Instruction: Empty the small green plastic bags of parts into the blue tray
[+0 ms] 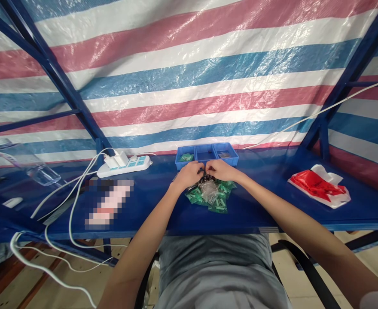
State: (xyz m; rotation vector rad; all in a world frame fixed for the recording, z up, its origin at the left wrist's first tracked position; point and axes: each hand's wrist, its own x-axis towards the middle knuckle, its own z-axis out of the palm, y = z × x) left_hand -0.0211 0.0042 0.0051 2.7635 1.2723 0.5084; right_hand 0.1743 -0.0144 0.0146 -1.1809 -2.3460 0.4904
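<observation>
On the blue tabletop [256, 210], with the paired hands as the clock's centre, a clear plastic bottle [45, 171] was far off at nine o'clock, and a pixelated patch [110, 206] hid something at about eight. Nearer, also toward nine, was a white power strip [139, 165] with white chargers [121, 158] plugged into it. The left hand [190, 175] had its fingers curled in toward the other hand; I cannot tell whether they gripped anything. A blue three-compartment tray [232, 162] stood just beyond both hands at twelve o'clock, green packets [186, 157] in its left section and small greyish pieces in its right. The pile of green-printed plastic packets [219, 204] spread toward six o'clock of the paired hands, at roughly four to five from the left one and seven from the right, with a clear plastic packet [209, 191] on top and small dark parts at its far edge, beneath the fingertips. The right hand [220, 170] was bent inward too, its fingertips near the left's; its grip could not be made out. Well apart, around three o'clock, lay a red-and-white plastic bag [318, 185].
</observation>
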